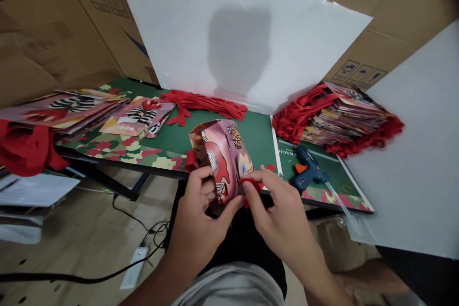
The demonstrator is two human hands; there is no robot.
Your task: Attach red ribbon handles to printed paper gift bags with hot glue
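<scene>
A printed paper bag (234, 153) with pink, red and striped patterns is held tilted over the table's front edge. My left hand (202, 215) grips its lower left side, with the thumb on the lower edge and the fingers behind the side. My right hand (274, 201) pinches a red ribbon (255, 185) between thumb and forefinger, against the bag's lower right edge. More red ribbon shows at the bag's left side, by my left fingers. Part of my left fingers is hidden by the bag.
A blue glue gun (309, 169) lies right of my hands. Stacked printed bags with red ribbons (349, 117) stand at the back right. Red ribbons (208, 105) lie at the back; more printed bags (71, 107) at left. A power strip (134, 267) is on the floor.
</scene>
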